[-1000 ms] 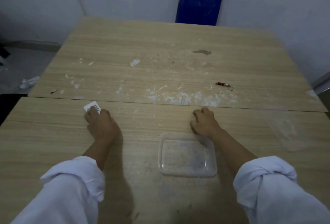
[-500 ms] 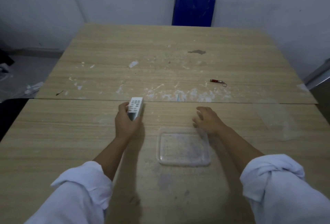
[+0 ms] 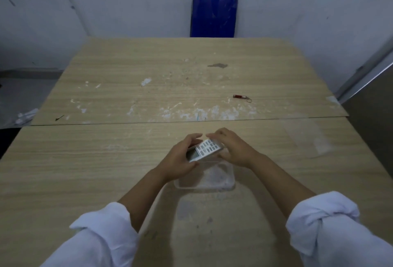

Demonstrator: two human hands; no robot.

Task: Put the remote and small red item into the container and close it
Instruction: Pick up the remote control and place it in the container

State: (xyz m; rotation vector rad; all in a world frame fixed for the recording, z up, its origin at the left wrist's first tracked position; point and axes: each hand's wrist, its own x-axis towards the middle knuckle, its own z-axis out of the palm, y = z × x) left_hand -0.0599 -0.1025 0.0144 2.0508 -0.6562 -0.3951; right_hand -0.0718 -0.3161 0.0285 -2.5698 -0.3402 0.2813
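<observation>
A small white remote (image 3: 204,149) with grey buttons is held tilted just above the far edge of a clear plastic container (image 3: 214,178) on the near table. My left hand (image 3: 180,158) grips the remote's near end. My right hand (image 3: 231,149) has its fingers on the remote's far end. The small red item (image 3: 239,96), a slim tube with a key ring, lies on the far table to the right. A clear lid (image 3: 307,133) lies flat at the near table's right side.
Two wooden tables (image 3: 85,160) meet at a seam running across the view. A blue chair (image 3: 213,14) stands against the back wall. White paint flecks mark the far table. White scraps (image 3: 26,115) lie on the floor at left.
My left hand carried the remote from the left side of the table to just above the container. My right hand rose from the table and met the remote.
</observation>
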